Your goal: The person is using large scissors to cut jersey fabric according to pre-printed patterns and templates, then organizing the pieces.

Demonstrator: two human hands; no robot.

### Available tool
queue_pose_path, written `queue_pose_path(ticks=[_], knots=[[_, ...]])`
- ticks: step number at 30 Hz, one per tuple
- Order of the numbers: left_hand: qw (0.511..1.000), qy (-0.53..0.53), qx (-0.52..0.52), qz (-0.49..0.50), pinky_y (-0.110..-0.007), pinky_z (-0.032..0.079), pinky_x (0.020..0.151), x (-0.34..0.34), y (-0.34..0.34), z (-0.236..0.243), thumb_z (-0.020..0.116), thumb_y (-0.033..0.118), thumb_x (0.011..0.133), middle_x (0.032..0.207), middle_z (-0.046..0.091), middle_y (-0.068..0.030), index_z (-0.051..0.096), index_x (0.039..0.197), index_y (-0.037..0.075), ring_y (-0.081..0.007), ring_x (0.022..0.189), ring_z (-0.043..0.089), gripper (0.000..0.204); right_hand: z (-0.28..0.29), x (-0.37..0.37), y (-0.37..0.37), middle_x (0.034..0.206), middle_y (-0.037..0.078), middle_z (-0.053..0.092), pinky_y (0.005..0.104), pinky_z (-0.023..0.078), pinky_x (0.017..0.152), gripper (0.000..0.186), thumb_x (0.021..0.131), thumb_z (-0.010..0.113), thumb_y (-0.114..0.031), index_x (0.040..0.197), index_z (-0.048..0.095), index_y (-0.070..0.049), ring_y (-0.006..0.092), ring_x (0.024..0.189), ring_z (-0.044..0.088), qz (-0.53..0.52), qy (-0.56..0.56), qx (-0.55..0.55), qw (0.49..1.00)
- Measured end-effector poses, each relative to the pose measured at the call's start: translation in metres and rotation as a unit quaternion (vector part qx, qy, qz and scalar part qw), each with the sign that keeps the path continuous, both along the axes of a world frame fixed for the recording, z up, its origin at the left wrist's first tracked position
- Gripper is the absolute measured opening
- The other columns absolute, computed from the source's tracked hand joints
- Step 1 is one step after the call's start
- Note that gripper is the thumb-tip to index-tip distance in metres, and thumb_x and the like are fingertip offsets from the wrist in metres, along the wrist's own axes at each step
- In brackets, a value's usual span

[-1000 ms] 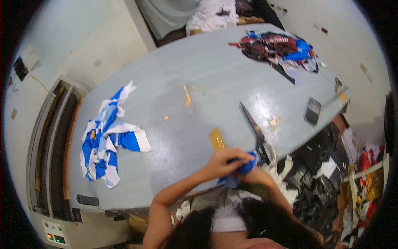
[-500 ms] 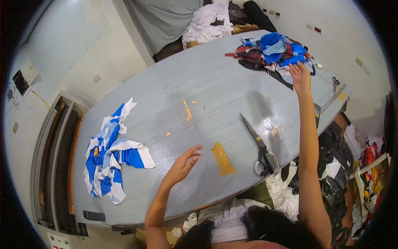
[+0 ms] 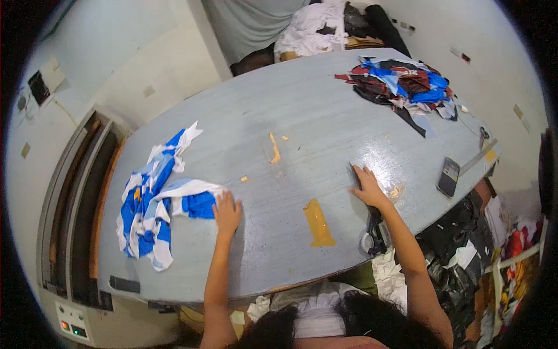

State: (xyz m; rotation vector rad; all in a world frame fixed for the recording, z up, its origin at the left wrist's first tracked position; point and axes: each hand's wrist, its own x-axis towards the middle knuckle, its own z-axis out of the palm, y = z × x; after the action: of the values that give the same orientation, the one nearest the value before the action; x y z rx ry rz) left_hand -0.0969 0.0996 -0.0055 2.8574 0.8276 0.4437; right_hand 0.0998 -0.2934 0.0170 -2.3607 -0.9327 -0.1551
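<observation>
My left hand (image 3: 227,213), fingers stretched out, touches the right end of a crumpled heap of blue, light blue and white cloth pieces (image 3: 152,206). My right hand (image 3: 368,187) reaches over the large black-handled scissors (image 3: 376,232), its fingers apart. It hides most of their blades, and I cannot make out whether it touches them. A yellow-brown strip of tape (image 3: 319,224) is stuck to the grey table (image 3: 279,215) between my hands. At the far right lies a pile of blue, black and dark red cloth pieces (image 3: 407,87).
A phone (image 3: 449,177) and a metal ruler (image 3: 474,160) lie along the right edge, with small scissors (image 3: 483,136) beyond. A dark flat object (image 3: 124,284) sits at the near left corner. Tape scraps (image 3: 275,150) dot the middle. Black plastic (image 3: 453,244) lies below the right edge.
My right hand has come back from the far-right pile to the scissors. My left hand has moved left onto the cloth heap. The blue piece atop the pile now lies flatter. The view has shifted.
</observation>
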Motion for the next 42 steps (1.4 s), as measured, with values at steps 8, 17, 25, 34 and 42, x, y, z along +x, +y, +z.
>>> queue_pose_path(ticks=[8,17,25,34,42], knots=[[0.952,-0.012,-0.11,-0.287,-0.054,0.016,0.102,0.044,-0.131,0.025,0.047,0.058,0.079,0.137,0.031,-0.0185,0.04,0.126,0.002,-0.0323,0.13,0.022,0.073,0.002,0.035,-0.043,0.126,0.022,0.042,0.0439,0.033,0.097,0.057,0.077,0.05,-0.004,0.132,0.034,-0.006,0.04,0.115,0.04,-0.091,-0.006,-0.043,0.995],[0.777,0.004,-0.318,-0.543,-0.036,0.022,0.105,0.031,-0.185,0.073,0.051,0.039,0.085,0.139,0.025,-0.0199,0.027,0.135,0.007,-0.0334,0.128,0.027,0.064,0.007,-0.037,-0.008,0.13,0.019,0.039,0.0437,0.026,0.101,0.06,0.079,0.061,-0.029,0.128,0.038,-0.003,0.0399,0.123,0.031,0.105,0.041,0.081,0.99],[0.932,0.036,-0.043,-0.359,-0.043,0.031,0.096,-0.047,-0.038,0.043,0.066,0.03,0.071,0.127,0.043,-0.0161,0.049,0.12,0.012,-0.0315,0.115,0.042,0.055,-0.001,-0.063,0.011,0.088,0.015,0.056,0.0375,0.044,0.073,0.023,0.069,0.053,0.004,0.091,0.05,-0.004,0.0319,0.085,0.055,0.071,0.063,0.082,0.992],[0.981,-0.031,-0.098,-0.162,-0.034,0.046,0.071,-0.153,0.083,0.121,0.063,0.014,0.07,0.087,0.063,-0.0132,0.063,0.09,0.006,-0.0278,0.08,0.06,0.022,0.107,0.034,-0.089,0.082,-0.005,0.044,0.0158,0.03,0.061,0.012,0.087,0.053,-0.019,0.092,0.049,-0.009,0.0029,0.07,0.038,0.092,0.066,0.393,0.912],[0.903,-0.107,-0.356,-0.216,-0.023,0.043,0.078,-0.148,0.087,0.244,0.06,0.004,0.07,0.097,0.06,-0.0029,0.055,0.106,0.004,-0.0107,0.088,0.055,0.036,0.183,0.076,-0.15,0.08,-0.003,0.055,0.0184,0.035,0.074,0.02,0.084,0.058,-0.026,0.088,0.058,-0.006,0.0063,0.08,0.048,-0.009,0.098,0.286,0.953]])
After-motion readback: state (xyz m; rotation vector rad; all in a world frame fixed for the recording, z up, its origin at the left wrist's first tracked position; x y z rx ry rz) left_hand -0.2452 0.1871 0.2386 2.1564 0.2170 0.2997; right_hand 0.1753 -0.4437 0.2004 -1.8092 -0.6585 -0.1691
